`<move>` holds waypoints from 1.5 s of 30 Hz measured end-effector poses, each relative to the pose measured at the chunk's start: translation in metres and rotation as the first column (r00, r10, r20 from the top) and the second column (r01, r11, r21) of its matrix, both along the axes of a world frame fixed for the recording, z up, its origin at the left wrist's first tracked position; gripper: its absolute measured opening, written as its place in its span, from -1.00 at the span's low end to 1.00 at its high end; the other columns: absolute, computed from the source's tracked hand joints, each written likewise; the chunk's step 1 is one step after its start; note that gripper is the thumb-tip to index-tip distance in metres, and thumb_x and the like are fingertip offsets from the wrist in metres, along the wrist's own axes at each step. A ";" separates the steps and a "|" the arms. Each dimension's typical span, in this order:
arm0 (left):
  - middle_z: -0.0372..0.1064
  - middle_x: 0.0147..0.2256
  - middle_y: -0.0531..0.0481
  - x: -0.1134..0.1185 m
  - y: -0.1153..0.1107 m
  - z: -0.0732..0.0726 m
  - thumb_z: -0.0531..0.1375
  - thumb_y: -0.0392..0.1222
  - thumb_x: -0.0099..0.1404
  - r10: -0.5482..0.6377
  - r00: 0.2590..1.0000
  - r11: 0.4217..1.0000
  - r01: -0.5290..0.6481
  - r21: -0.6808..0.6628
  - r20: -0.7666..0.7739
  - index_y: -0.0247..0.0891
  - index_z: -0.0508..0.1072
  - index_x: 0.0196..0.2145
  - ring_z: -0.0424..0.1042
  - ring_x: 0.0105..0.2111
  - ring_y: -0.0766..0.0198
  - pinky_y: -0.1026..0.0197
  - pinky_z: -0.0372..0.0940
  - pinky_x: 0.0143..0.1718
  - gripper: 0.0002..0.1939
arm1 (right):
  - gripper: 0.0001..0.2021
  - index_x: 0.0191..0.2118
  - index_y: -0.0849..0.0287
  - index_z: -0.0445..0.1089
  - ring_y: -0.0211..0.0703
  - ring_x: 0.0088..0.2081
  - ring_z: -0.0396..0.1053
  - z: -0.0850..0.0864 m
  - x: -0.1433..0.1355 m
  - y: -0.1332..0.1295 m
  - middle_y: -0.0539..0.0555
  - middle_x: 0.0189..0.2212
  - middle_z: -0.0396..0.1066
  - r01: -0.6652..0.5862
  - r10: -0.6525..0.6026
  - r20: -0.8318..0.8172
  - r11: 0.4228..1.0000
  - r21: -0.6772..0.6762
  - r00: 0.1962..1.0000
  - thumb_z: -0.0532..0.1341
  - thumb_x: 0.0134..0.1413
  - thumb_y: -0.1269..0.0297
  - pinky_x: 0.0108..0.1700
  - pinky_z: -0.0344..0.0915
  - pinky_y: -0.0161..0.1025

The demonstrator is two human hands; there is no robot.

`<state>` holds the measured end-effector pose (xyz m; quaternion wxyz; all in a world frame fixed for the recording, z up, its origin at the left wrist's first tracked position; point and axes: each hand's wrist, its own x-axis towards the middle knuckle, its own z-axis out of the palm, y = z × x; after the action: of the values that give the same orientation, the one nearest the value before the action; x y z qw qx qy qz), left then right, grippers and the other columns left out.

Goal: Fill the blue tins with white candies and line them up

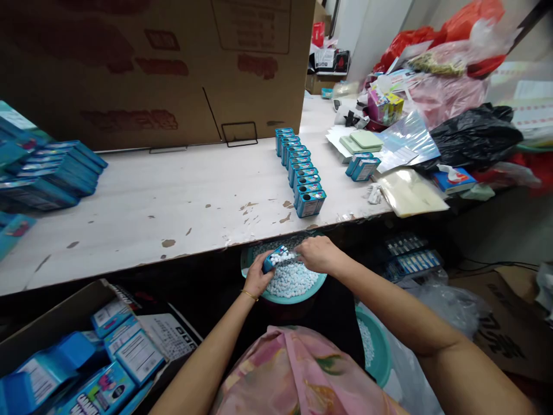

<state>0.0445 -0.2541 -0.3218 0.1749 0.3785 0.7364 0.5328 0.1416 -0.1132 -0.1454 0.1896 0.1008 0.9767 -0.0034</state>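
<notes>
My left hand [257, 279] is closed around a small blue tin [268, 263], tilted over a teal basin [288, 300]. White candy pellets [294, 280] fill much of the basin. At the tin's mouth, my right hand [318, 254] grips what looks like a small scoop [298, 257], mostly hidden by the fingers and pellets. White pellets lie between the scoop and the tin's opening.
A row of blue tins [310, 203] stands on the white table [194, 207], beneath a big cardboard box [164, 75]. More tins [60, 173] are stacked left. An open carton [103, 288] holds blue packs. A scale [360, 141] sits right; another basin [382, 351] is below.
</notes>
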 end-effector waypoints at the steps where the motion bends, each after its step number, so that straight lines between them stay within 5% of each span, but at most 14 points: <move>1: 0.25 -0.13 -0.10 0.000 0.000 0.000 0.10 -0.34 -0.02 -0.007 1.000 1.000 0.007 0.006 -0.007 -0.27 0.27 -0.08 0.25 -0.10 0.19 0.10 0.12 -0.02 -0.53 | -0.74 -0.28 0.21 0.40 -0.03 -0.26 0.36 0.003 -0.002 -0.004 0.21 -0.31 0.42 -0.024 0.024 -0.006 0.999 0.025 1.000 0.01 0.00 0.26 -0.25 0.23 -0.19; 8: 0.26 -0.15 -0.10 -0.001 0.000 -0.006 0.11 -0.34 -0.05 0.006 0.999 0.999 -0.008 0.052 0.031 -0.27 0.29 -0.11 0.26 -0.11 0.18 0.07 0.12 -0.02 -0.54 | -0.77 -0.32 0.24 0.38 -0.05 -0.31 0.37 0.000 -0.008 -0.016 0.20 -0.35 0.41 -0.089 0.094 -0.064 0.994 0.067 0.994 -0.02 -0.01 0.38 -0.31 0.22 -0.21; 14: 0.30 -0.16 -0.06 -0.007 -0.003 -0.013 0.18 -0.27 -0.07 0.057 0.978 0.996 -0.070 0.059 0.202 -0.26 0.30 -0.13 0.29 -0.14 0.19 0.08 0.13 -0.02 -0.54 | -0.77 -0.19 0.10 0.30 -0.12 -0.25 0.35 -0.011 0.023 0.021 0.10 -0.27 0.39 0.016 -0.013 -0.072 0.999 0.043 0.997 0.01 0.05 0.23 -0.31 0.20 -0.28; 18: 0.35 -0.21 -0.05 -0.013 -0.004 -0.021 0.23 -0.21 -0.12 0.122 0.907 0.991 -0.132 -0.002 0.403 -0.27 0.28 -0.12 0.33 -0.20 0.17 0.07 0.17 -0.06 -0.47 | -0.79 -0.20 0.13 0.30 -0.09 -0.25 0.36 -0.062 0.048 0.047 0.12 -0.28 0.40 0.197 -0.198 0.045 0.980 0.025 0.979 0.04 0.03 0.28 -0.30 0.19 -0.26; 23: 0.40 -0.34 -0.01 -0.006 0.010 -0.025 0.26 -0.20 -0.17 0.186 0.725 0.981 -0.178 -0.081 0.663 -0.28 0.31 -0.26 0.37 -0.31 0.22 0.10 0.24 -0.16 -0.57 | -0.75 -0.12 0.15 0.25 -0.10 -0.18 0.33 -0.143 0.032 0.027 0.15 -0.20 0.37 0.338 -0.334 0.050 0.927 -0.163 0.941 0.02 0.06 0.32 -0.21 0.15 -0.23; 28: 0.41 -0.32 -0.02 0.002 0.011 -0.019 0.28 -0.21 -0.17 0.112 0.673 0.988 -0.157 -0.007 0.731 -0.29 0.30 -0.26 0.38 -0.30 0.22 0.10 0.25 -0.16 -0.56 | -0.75 -0.10 0.06 0.24 -0.18 -0.12 0.29 -0.171 0.014 0.014 0.04 -0.15 0.36 0.381 -0.393 0.011 0.884 -0.273 0.920 0.01 0.08 0.23 -0.18 0.13 -0.30; 32: 0.36 -0.19 -0.08 -0.003 -0.011 -0.012 0.28 -0.18 -0.14 0.086 0.806 0.990 -0.133 0.037 0.585 -0.29 0.28 -0.13 0.33 -0.16 0.15 0.06 0.17 -0.05 -0.44 | -0.71 -0.09 0.02 0.26 -0.19 -0.16 0.31 -0.164 0.028 0.031 -0.03 -0.19 0.38 0.388 -0.458 -0.038 0.791 -0.473 0.888 0.09 0.01 0.23 -0.22 0.16 -0.32; 36: 0.33 -0.15 -0.08 -0.008 -0.027 -0.003 0.25 -0.16 -0.11 0.102 0.915 0.992 -0.123 0.030 0.390 -0.28 0.27 -0.09 0.30 -0.12 0.14 0.06 0.11 0.00 -0.44 | -0.71 -0.12 0.09 0.30 -0.19 -0.23 0.32 -0.131 0.043 0.045 0.01 -0.27 0.41 0.310 -0.461 -0.113 0.738 -0.599 0.880 0.13 -0.05 0.30 -0.22 0.19 -0.30; 45: 0.31 -0.13 -0.07 0.000 -0.009 -0.003 0.17 -0.26 -0.06 0.096 0.968 0.991 -0.115 0.071 0.231 -0.26 0.29 -0.13 0.29 -0.11 0.19 0.10 0.11 0.00 -0.55 | -0.72 -0.12 0.02 0.31 -0.19 -0.16 0.31 -0.038 0.029 0.038 -0.02 -0.18 0.39 0.139 -0.201 -0.128 0.914 -0.381 0.971 0.08 -0.01 0.22 -0.19 0.19 -0.31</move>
<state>0.0442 -0.2635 -0.3245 0.2132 0.2823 0.7077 0.6116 0.1708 -0.0749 -0.1830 0.1232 0.1475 0.9583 -0.2116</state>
